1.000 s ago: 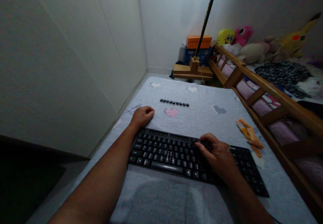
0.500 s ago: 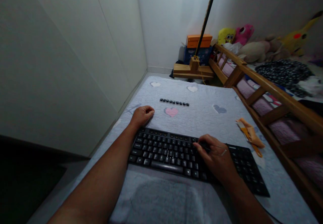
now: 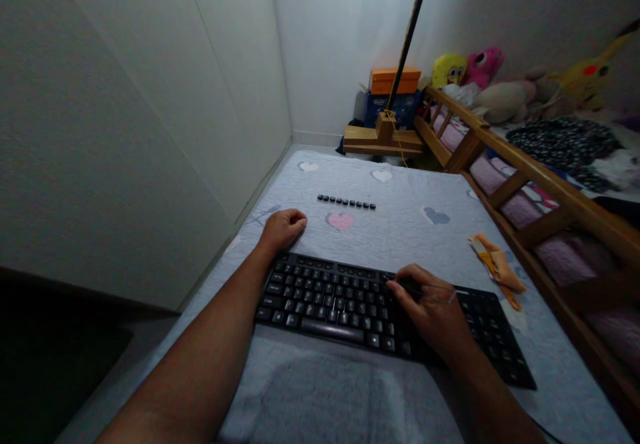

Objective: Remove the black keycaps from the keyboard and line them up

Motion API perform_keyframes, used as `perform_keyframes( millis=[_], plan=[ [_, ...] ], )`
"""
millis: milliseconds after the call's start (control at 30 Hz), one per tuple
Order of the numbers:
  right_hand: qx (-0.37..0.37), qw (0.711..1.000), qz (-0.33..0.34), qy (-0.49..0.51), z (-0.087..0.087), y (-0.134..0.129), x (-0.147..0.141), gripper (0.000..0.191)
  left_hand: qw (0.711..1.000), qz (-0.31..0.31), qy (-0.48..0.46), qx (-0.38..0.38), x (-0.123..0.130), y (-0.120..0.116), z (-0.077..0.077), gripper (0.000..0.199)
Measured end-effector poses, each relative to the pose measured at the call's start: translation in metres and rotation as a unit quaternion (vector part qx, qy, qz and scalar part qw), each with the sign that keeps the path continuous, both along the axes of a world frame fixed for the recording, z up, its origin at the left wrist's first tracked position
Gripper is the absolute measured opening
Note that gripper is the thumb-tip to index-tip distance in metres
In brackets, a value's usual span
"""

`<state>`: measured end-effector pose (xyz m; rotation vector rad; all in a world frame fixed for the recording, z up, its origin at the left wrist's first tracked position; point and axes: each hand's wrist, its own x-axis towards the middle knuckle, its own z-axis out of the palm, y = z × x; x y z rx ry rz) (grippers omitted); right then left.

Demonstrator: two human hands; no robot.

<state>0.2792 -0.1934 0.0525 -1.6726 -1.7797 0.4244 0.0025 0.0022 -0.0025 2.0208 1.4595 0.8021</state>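
Note:
A black keyboard [image 3: 320,297] lies on the cloth in front of me, with several removed keycaps [image 3: 346,202] lined up in a row beyond it. My right hand [image 3: 425,304] is over the keyboard, right of its letter keys, fingers pinched around a thin wire keycap puller [image 3: 453,293]. One bent wire end sticks out past the knuckles; the other end is hidden by the fingers. At the keyboard's back left corner rests my left hand [image 3: 284,229], loosely curled, with nothing visible in it.
A brush [image 3: 485,261] and an orange cloth-like item [image 3: 500,272] lie right of the keyboard. The wooden bed rail [image 3: 555,174] runs along the right, and a white cabinet [image 3: 150,97] stands left. Behind the table stands a wooden base [image 3: 383,137] with a dark pole.
My right hand has shifted very slightly right, and the wire at its back sticks out a little further right. My left hand stays in place.

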Motion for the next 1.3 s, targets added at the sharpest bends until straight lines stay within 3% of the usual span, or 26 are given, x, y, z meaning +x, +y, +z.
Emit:
perform_keyframes(
  millis=[533,1000,1300],
  plan=[
    [0.007,1.0,0.01,-0.013,0.0,0.0,0.001,0.011,1.0,-0.003,-0.005,-0.003,0.0,0.001,0.0,0.024],
    [0.0,0.998,-0.056,-0.031,0.002,0.001,0.011,0.014,1.0,0.0,-0.005,-0.006,0.0,-0.001,0.002,0.027],
    [0.027,0.998,-0.01,-0.06,-0.006,0.001,0.011,0.011,1.0,-0.006,-0.008,-0.006,0.0,0.0,0.0,0.028]
  ],
)
